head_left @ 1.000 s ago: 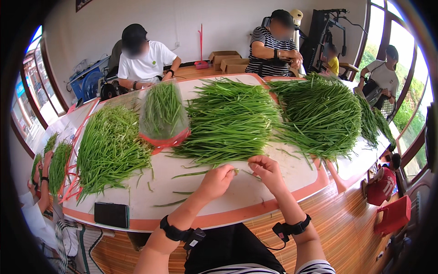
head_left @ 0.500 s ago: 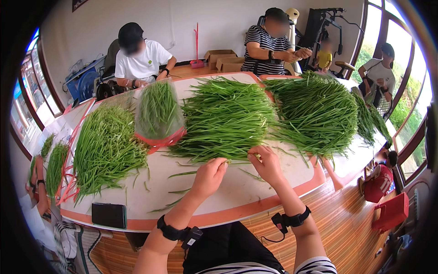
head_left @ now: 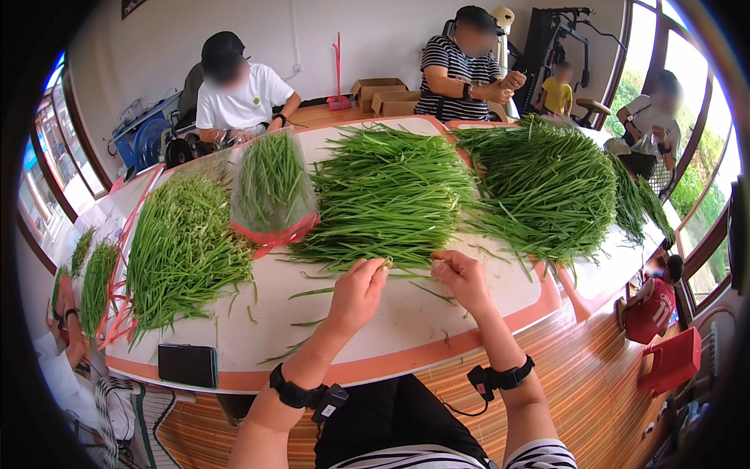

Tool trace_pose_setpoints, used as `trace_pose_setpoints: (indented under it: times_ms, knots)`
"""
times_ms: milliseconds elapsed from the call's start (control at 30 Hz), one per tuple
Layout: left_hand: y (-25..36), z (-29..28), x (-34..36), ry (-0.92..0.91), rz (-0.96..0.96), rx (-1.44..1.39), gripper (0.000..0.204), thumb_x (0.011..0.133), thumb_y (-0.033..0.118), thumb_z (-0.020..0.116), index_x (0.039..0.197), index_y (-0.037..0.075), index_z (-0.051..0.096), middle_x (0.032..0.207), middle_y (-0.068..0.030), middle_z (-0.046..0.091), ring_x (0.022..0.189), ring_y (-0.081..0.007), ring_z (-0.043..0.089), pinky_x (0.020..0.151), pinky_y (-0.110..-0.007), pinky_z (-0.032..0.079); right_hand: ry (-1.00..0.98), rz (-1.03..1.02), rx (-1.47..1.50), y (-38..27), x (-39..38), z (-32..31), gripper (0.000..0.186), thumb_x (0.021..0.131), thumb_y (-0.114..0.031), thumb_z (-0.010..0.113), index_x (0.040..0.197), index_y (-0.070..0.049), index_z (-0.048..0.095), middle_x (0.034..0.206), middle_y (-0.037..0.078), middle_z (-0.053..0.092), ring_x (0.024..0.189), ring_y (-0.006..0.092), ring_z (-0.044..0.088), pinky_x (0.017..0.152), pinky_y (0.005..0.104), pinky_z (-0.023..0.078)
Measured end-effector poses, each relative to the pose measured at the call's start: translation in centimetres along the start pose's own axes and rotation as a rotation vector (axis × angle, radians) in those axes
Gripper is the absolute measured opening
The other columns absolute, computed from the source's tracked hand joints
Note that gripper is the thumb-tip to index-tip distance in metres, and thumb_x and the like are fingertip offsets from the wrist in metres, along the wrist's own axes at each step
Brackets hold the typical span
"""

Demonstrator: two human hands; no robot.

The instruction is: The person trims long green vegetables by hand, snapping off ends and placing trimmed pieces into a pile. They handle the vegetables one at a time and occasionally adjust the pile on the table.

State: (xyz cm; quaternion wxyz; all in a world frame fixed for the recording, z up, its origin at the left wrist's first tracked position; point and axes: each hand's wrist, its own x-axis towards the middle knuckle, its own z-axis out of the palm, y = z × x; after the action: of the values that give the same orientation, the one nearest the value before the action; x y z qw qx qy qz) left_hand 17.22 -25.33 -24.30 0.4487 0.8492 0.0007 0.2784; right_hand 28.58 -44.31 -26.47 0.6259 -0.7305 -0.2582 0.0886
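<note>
My left hand (head_left: 358,295) is closed in a pinch at the near edge of the middle heap. A thin green stalk (head_left: 388,263) shows at its fingertips, its end pale and curled. A short way to the right, my right hand (head_left: 464,281) is pinched too; whatever its fingertips hold, if anything, is hidden. Just beyond both hands lies the large middle heap of long green stalks (head_left: 383,203), their pale ends mostly toward the right. Some loose stalks (head_left: 311,293) are scattered on the white tabletop (head_left: 281,336) beside my left hand.
More stalks lie in a left heap (head_left: 183,250) and a right heap (head_left: 539,187). A clear bag of stalks (head_left: 271,184) stands between the left and middle heaps. A dark phone (head_left: 187,365) rests near the front edge. Several other people sit around the table; a red stool (head_left: 670,361) is at right.
My hands have shifted slightly, and the curled stalk end now shows at my left fingertips. The pale bit earlier visible in my right fingers no longer shows.
</note>
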Motion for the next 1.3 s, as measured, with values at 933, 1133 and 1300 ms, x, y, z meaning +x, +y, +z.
trace_pose_setpoints:
  times_ms: [933, 1133, 1300]
  knots:
    - [0.7, 0.1, -0.2, -0.241, 0.259, 0.092, 0.018, 0.083, 0.001, 0.056, 0.100, -0.004, 0.060, 0.101, -0.0143, 0.063, 0.095, -0.0308, 0.057, 0.083, -0.036, 0.046, -0.042, -0.103, -0.014, -4.2, -4.3, 2.9, 0.019, 0.087, -0.009, 0.061, 0.105, -0.002, 0.064, 0.086, 0.007, 0.067, 0.073, 0.0111, 0.062, 0.067, 0.0252, 0.050]
    - [0.6, 0.0, -0.2, -0.218, 0.110, -0.008, 0.019, 0.089, 0.005, 0.052, 0.104, -0.003, 0.059, 0.096, -0.0126, 0.064, 0.084, -0.0204, 0.059, 0.076, -0.030, 0.048, -0.171, -0.112, 0.060, -3.7, -4.4, 3.2, 0.018, 0.088, -0.007, 0.060, 0.104, -0.002, 0.064, 0.085, 0.005, 0.066, 0.074, 0.0088, 0.060, 0.066, 0.0234, 0.049]
    - [1.6, -0.3, -0.2, -0.341, -0.180, -0.152, 0.019, 0.092, 0.013, 0.052, 0.105, 0.000, 0.059, 0.080, -0.0095, 0.060, 0.063, -0.0173, 0.055, 0.062, -0.029, 0.047, -0.061, -0.087, 0.093, -3.6, -3.7, 3.2, 0.018, 0.088, -0.007, 0.061, 0.105, 0.000, 0.062, 0.085, 0.005, 0.066, 0.073, 0.0075, 0.059, 0.064, 0.0221, 0.048]
